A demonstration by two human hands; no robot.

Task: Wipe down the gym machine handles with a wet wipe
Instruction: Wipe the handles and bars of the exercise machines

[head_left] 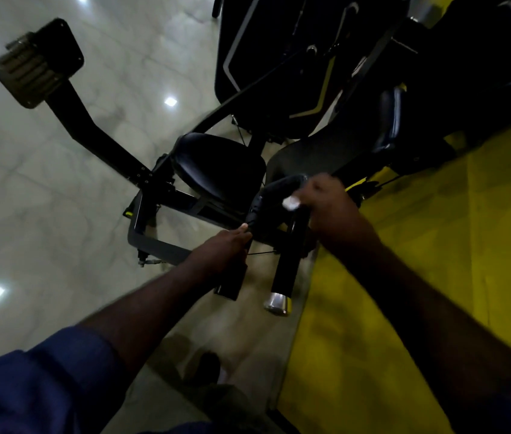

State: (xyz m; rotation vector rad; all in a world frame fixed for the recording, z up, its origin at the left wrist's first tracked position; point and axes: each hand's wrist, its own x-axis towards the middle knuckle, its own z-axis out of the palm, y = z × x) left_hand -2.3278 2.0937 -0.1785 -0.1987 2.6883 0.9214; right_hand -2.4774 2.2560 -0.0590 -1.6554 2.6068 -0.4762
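One handle [282, 184] in work, at 5 o'clock from seat [216, 164] | left hand [226, 247] gripped its lower bar | right hand [326, 205] pinched wet wipe [290, 203] against its top bend | judged midway: straight grip [287, 264] toward 6 o'clock seemingly unwiped

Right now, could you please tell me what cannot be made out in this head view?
- wet wipe: only a white corner shows; the motion-blurred right hand hides the rest.
- left hand: its own back hides the fingers, so its hold on the handle is unclear.
- machine frame: too dark for detail, and cut off by the top edge.
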